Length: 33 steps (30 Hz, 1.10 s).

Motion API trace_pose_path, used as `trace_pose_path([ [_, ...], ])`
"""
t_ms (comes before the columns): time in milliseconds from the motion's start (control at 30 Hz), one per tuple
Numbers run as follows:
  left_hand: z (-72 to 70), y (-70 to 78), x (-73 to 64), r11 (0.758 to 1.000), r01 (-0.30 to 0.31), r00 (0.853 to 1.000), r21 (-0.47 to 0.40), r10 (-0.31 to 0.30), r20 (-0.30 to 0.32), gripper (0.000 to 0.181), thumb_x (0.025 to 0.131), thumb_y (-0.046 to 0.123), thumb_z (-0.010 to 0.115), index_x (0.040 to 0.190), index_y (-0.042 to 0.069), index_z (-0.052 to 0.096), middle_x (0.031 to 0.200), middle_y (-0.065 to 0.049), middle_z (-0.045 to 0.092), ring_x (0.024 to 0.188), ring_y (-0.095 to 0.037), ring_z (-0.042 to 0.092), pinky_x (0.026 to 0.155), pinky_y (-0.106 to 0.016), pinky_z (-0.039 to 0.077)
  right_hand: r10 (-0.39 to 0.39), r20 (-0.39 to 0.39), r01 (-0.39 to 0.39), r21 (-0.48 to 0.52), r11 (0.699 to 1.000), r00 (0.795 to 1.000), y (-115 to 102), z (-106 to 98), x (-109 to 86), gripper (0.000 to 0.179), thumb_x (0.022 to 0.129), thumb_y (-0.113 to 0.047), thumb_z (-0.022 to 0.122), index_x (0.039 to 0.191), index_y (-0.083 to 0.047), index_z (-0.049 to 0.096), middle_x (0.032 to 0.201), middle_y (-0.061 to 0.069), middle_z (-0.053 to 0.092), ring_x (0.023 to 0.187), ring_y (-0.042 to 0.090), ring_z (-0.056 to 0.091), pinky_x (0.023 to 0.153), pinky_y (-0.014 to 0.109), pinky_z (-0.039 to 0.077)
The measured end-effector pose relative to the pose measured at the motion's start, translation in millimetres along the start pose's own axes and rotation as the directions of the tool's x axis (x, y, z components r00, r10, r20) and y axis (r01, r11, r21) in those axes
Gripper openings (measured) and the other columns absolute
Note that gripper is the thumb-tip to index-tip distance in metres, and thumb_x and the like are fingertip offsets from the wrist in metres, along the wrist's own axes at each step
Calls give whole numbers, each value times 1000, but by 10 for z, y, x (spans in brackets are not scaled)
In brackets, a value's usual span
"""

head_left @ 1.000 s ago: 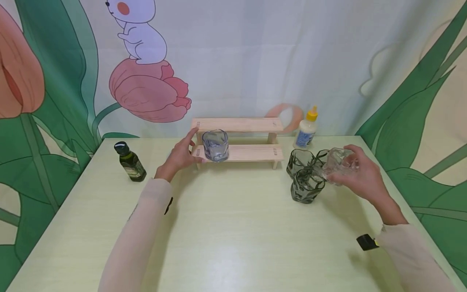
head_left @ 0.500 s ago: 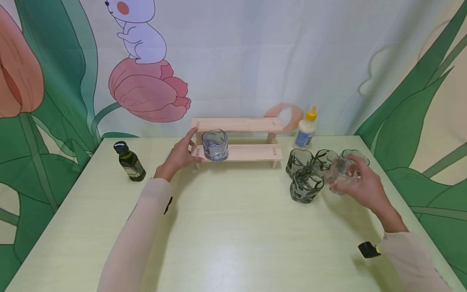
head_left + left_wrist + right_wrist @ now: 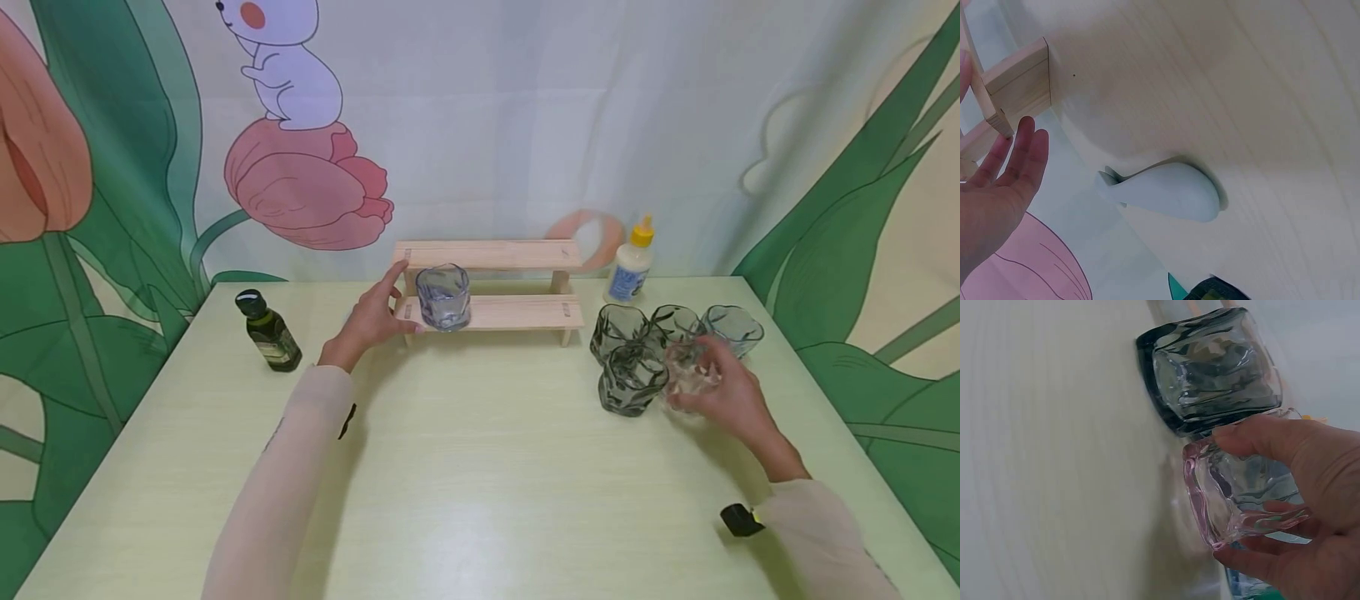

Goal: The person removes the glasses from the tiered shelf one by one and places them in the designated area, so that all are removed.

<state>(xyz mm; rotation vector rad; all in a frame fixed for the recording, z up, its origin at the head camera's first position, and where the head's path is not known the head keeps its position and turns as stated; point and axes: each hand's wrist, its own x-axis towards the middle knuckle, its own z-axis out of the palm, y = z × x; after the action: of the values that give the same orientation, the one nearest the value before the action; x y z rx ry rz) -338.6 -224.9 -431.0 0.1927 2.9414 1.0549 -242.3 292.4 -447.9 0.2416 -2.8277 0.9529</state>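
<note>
My left hand (image 3: 367, 318) holds the left end of a two-tier wooden stand (image 3: 517, 313), thumb at the lower shelf and index finger at the upper. A bluish glass tumbler (image 3: 444, 298) stands on the lower shelf near that hand. In my right hand (image 3: 731, 392) is a clear, pink-tinted tumbler (image 3: 1210, 500), gripped between thumb and fingers, close over the table. It is right beside a smoky grey tumbler (image 3: 1213, 369) in the right wrist view. Other grey tumblers (image 3: 632, 382) cluster to its left and behind, and a pale blue-grey tumbler (image 3: 733, 327) stands behind the hand.
A white glue bottle with a yellow cap (image 3: 630, 265) stands at the back, right of the stand. A dark green bottle (image 3: 270, 333) is on the left. The left wrist view shows a pale whale-shaped object (image 3: 1166, 190) on the table (image 3: 450, 483). A printed curtain hangs behind.
My right hand has moved the pink-tinted tumbler nearer and down beside the grey ones, uncovering the pale blue-grey tumbler behind. The left hand keeps its place on the stand.
</note>
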Motion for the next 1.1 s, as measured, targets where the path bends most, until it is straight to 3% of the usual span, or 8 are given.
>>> trace_pose_path([
  [400, -11, 15, -9, 1000, 19, 1000, -21, -19, 3, 113, 78, 13, 86, 160, 35, 11, 133, -20, 51, 103, -38, 60, 87, -49, 51, -1, 17, 1, 31, 1000, 1000, 25, 55, -8, 96, 73, -12, 87, 150, -1, 30, 119, 26, 52, 88, 33, 51, 63, 36, 41],
  [500, -13, 23, -18, 1000, 18, 1000, -22, -18, 3, 113, 78, 14, 86, 160, 35, 12, 132, -20, 51, 102, -38, 59, 86, -48, 51, 11, 46, -13, 49, 999, 999, 1, 30, -2, 102, 73, -12, 87, 153, 0, 24, 128, 34, 48, 100, 45, 53, 72, 50, 48],
  [600, -13, 27, -23, 1000, 16, 1000, -20, -16, 6, 113, 78, 14, 86, 160, 34, 12, 132, -20, 51, 102, -38, 59, 85, -47, 51, 19, 59, -21, 36, 999, 998, -53, -42, 10, 107, 73, -16, 89, 154, 1, 22, 138, 40, 41, 117, 55, 46, 87, 67, 44],
  [833, -14, 44, -20, 999, 27, 1000, -17, -27, 9, 113, 78, 15, 86, 160, 35, 11, 134, -20, 50, 103, -38, 59, 86, -48, 51, -52, 79, 55, -45, 997, 996, -335, -322, 88, 103, 77, -27, 87, 155, 1, 25, 148, 41, 28, 132, 60, 29, 94, 76, 32],
  [1000, -15, 47, -24, 1000, 26, 1000, -7, -26, 8, 114, 78, 16, 86, 160, 35, 10, 134, -20, 50, 103, -38, 59, 87, -49, 50, -100, 63, 99, 5, 995, 993, -652, -423, 254, 102, 82, -31, 83, 158, -7, 21, 152, 36, 26, 135, 57, 30, 96, 74, 32],
  [1100, -15, 40, -29, 1000, 24, 1000, -3, -24, 9, 114, 78, 16, 86, 160, 35, 9, 133, -20, 50, 102, -38, 59, 86, -48, 50, -119, 87, 117, 28, 993, 989, -835, -354, 403, 101, 84, -34, 81, 159, -10, 18, 155, 32, 26, 136, 54, 32, 98, 72, 35],
])
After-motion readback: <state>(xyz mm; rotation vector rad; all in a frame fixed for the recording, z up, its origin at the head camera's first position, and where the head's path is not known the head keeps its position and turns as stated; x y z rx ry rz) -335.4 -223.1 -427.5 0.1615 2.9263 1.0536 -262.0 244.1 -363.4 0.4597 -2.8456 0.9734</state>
